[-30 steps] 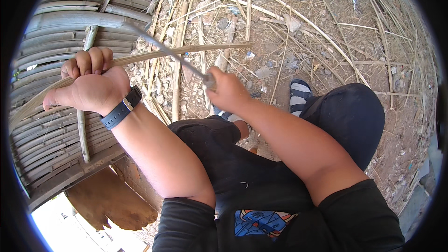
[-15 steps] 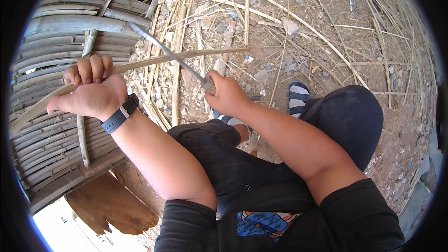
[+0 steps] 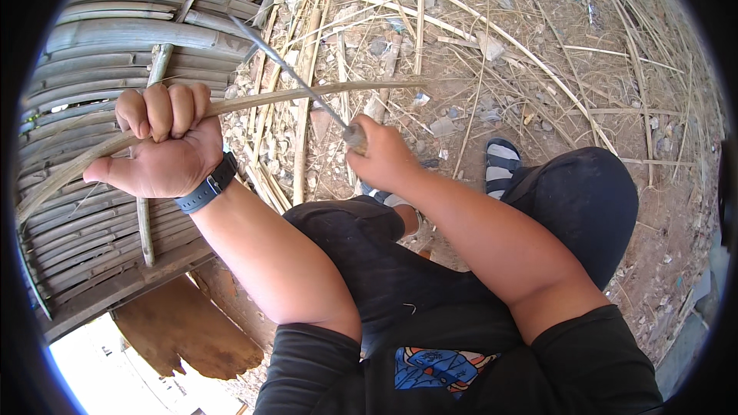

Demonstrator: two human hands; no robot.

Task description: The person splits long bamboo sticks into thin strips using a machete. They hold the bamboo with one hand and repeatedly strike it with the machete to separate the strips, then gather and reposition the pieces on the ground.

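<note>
A long pale bamboo strip [image 3: 261, 98] runs from the far left edge across to the middle of the view. My left hand [image 3: 165, 138], palm up, has its fingers curled over the strip, and its thumb points out to the left. In my right hand [image 3: 383, 155] is the stubby handle of a knife with a long narrow blade [image 3: 288, 71]. The blade slants up and to the left, crossing the strip to the right of my left hand. Whether blade and strip touch, I cannot tell.
A slatted bamboo wall or platform [image 3: 100, 223] fills the left side. Loose bamboo strips [image 3: 530, 61] and straw litter the stony ground ahead and to the right. My sandalled foot [image 3: 502, 167] stands at centre right. A ragged brown sheet [image 3: 184, 330] lies at lower left.
The view has shifted slightly, moving the scene a little rightward. My left fingers have closed more tightly around the strip. The knife keeps nearly the same slant across it.
</note>
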